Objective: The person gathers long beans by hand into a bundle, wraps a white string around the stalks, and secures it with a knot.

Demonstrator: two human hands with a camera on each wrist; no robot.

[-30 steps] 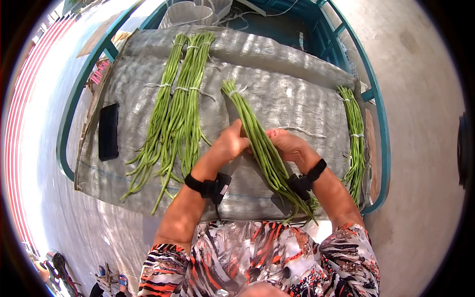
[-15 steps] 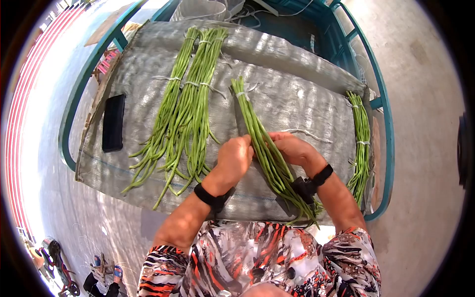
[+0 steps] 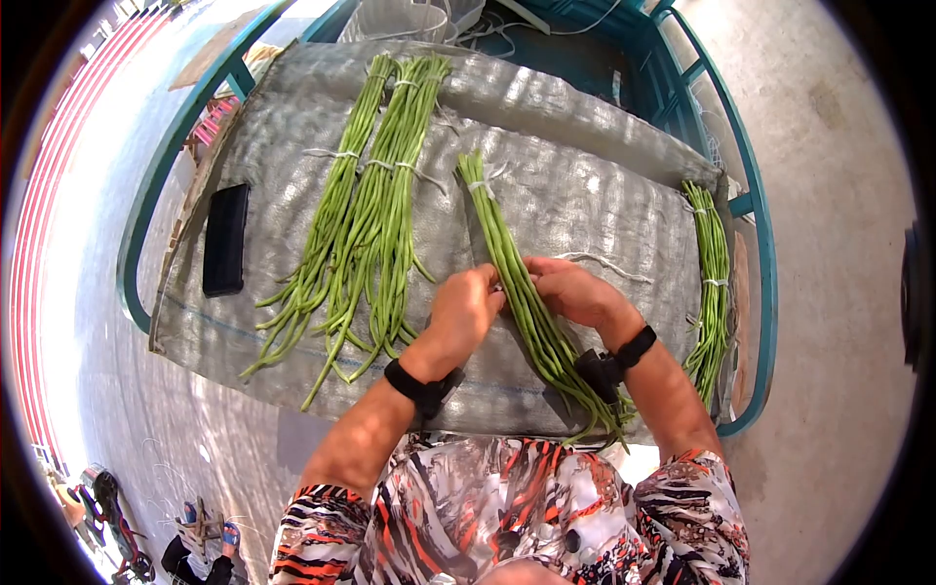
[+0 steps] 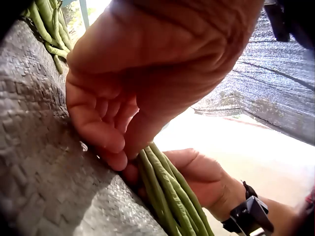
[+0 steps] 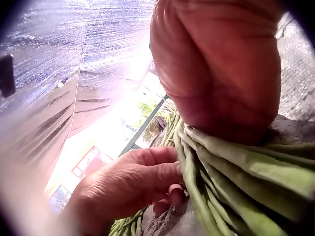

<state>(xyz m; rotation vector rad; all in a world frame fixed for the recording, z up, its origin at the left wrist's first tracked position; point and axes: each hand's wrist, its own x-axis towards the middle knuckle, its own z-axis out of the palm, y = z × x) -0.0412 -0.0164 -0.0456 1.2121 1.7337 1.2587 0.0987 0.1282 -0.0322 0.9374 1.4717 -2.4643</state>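
A bundle of long beans (image 3: 514,278) lies slanted on the grey woven sheet, a white string tied near its upper end. At its middle, on the left side, my left hand (image 3: 466,310) has thumb and fingertips pinched together, with a bit of white string showing beside them. My right hand (image 3: 585,295) curls in from the other side, its fingers reaching against and under the beans (image 4: 172,191). In the right wrist view the left thumb (image 5: 170,172) lies at the beans' edge. The right fingertips are hidden there.
Several tied bean bundles (image 3: 375,185) lie to the left, beside a black phone (image 3: 225,239). Another bean bundle (image 3: 713,283) lies at the right edge. A loose white string (image 3: 609,263) is behind my right hand. Teal rails (image 3: 765,292) frame the sheet (image 3: 585,210); a white bucket (image 3: 390,21) stands beyond.
My left hand has shifted slightly down and turned, its back more to the camera, staying at the bundle's middle. The view has moved a little; the right hand stays at the bundle.
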